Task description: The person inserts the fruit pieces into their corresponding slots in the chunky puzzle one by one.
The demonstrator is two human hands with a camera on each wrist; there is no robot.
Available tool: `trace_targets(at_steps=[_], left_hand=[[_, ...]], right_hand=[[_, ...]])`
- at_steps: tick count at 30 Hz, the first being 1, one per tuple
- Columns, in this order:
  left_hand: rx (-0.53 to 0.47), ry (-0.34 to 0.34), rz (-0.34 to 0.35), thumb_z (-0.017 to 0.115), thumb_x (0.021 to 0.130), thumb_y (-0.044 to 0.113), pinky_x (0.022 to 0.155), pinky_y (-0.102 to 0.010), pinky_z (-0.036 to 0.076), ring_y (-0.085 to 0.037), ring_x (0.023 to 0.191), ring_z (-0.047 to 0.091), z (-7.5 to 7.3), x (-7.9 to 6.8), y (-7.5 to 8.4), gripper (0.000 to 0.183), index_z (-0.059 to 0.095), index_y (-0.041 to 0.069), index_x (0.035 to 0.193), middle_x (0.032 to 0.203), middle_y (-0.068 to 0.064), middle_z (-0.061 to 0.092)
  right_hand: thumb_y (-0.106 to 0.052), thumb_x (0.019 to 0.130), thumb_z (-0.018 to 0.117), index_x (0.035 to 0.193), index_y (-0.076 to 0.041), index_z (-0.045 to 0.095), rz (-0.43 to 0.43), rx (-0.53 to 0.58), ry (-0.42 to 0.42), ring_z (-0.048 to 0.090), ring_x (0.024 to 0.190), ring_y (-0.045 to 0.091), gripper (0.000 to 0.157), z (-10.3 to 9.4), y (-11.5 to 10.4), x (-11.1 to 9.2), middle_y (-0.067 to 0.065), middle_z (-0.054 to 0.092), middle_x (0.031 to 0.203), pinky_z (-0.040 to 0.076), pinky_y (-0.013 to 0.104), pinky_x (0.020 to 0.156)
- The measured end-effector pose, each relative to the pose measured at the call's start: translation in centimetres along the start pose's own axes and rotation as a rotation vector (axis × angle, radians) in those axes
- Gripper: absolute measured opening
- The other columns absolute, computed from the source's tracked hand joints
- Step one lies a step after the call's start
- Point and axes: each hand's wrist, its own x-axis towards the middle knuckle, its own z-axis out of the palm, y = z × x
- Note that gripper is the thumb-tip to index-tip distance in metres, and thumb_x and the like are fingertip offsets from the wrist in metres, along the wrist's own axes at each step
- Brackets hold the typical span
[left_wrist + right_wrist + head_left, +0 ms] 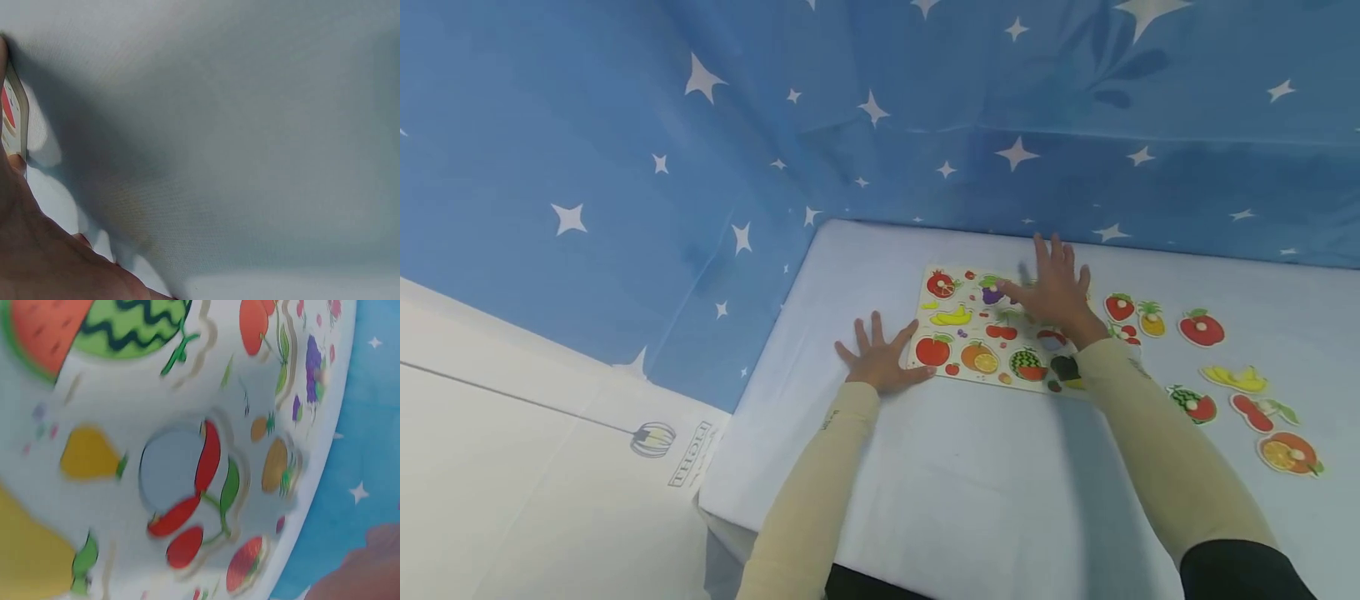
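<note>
A fruit puzzle board (pixel 973 318) lies flat at the far side of the white table, with fruit shapes such as bananas (pixel 951 317), a watermelon (pixel 1027 364) and an orange (pixel 979 358). Fingers spread, my left hand (pixel 882 362) is at the board's left edge, thumb at the near corner. In the left wrist view the board's corner (pixel 22 119) shows beside that hand. My right hand (pixel 1056 292) spreads over the upper right part, hiding some pictures, its thumb over the grapes (pixel 990 292). The right wrist view shows printed fruit and part of that hand (pixel 369 575).
Loose fruit pieces lie right of the board: a strawberry (pixel 1119 307), a pineapple (pixel 1151 319), an apple (pixel 1202 328), bananas (pixel 1236 379), a watermelon (pixel 1193 405) and an orange (pixel 1290 454) among them. A blue star-patterned curtain (pixel 925 83) hangs behind the table (pixel 955 483).
</note>
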Motion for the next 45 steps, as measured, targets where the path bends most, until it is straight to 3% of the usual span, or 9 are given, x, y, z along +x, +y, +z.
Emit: trace_targets(at_steps=[7, 12, 18, 27, 37, 45], left_hand=[[-0.011, -0.016, -0.004, 0.066, 0.088, 0.078, 0.114, -0.085, -0.001, -0.049, 0.160, -0.015, -0.5, -0.2, -0.1, 0.099, 0.019, 0.050, 0.170, 0.178, -0.016, -0.014], [-0.014, 0.001, 0.004, 0.065, 0.087, 0.080, 0.113, -0.086, -0.001, -0.049, 0.160, -0.015, 0.1, 0.2, -0.4, 0.099, 0.019, 0.050, 0.170, 0.178, -0.016, -0.014], [-0.034, -0.001, 0.003, 0.067, 0.086, 0.079, 0.113, -0.086, -0.003, -0.049, 0.160, -0.015, 0.2, 0.3, -0.5, 0.100, 0.020, 0.050, 0.169, 0.178, -0.016, -0.013], [-0.046, -0.022, 0.000, 0.068, 0.088, 0.075, 0.114, -0.085, -0.004, -0.049, 0.160, -0.015, -0.4, -0.3, 0.0, 0.099, 0.019, 0.048, 0.170, 0.178, -0.016, -0.014], [-0.043, -0.027, 0.001, 0.068, 0.089, 0.074, 0.114, -0.085, -0.005, -0.049, 0.159, -0.017, -0.6, -0.8, 0.6, 0.100, 0.018, 0.047, 0.171, 0.178, -0.017, -0.016], [-0.041, -0.037, 0.001, 0.067, 0.090, 0.074, 0.114, -0.084, -0.005, -0.049, 0.159, -0.018, -0.9, -1.2, 0.9, 0.100, 0.016, 0.045, 0.171, 0.177, -0.017, -0.017]], right_hand=[[-0.064, 0.100, 0.065, 0.173, -0.013, -0.001, -0.014, 0.121, -0.006, -0.010, 0.162, 0.045, 0.111, -1.9, 1.4, -1.6, 0.024, 0.002, 0.177, -0.013, 0.077, 0.118], [-0.063, 0.102, 0.063, 0.174, -0.018, -0.001, 0.008, 0.151, -0.013, -0.007, 0.162, 0.046, 0.106, -3.2, 2.5, -2.9, 0.028, 0.006, 0.176, -0.014, 0.074, 0.119], [-0.057, 0.104, 0.064, 0.174, -0.017, 0.004, 0.010, 0.172, 0.005, -0.003, 0.162, 0.046, 0.101, -4.2, 3.6, -4.0, 0.028, 0.018, 0.174, -0.011, 0.072, 0.122], [-0.060, 0.102, 0.064, 0.174, -0.020, 0.008, 0.106, 0.174, 0.035, -0.007, 0.156, 0.061, 0.100, -5.7, 4.9, -6.0, 0.027, 0.007, 0.176, 0.003, 0.083, 0.116], [-0.064, 0.101, 0.062, 0.173, -0.016, 0.015, 0.153, 0.130, 0.062, 0.000, 0.157, 0.059, 0.098, -7.4, 7.0, -9.1, 0.031, 0.002, 0.175, 0.012, 0.087, 0.112], [-0.059, 0.103, 0.065, 0.173, -0.015, 0.018, 0.157, 0.174, 0.091, 0.005, 0.158, 0.055, 0.095, -8.6, 9.1, -11.2, 0.032, 0.011, 0.174, 0.019, 0.086, 0.111]])
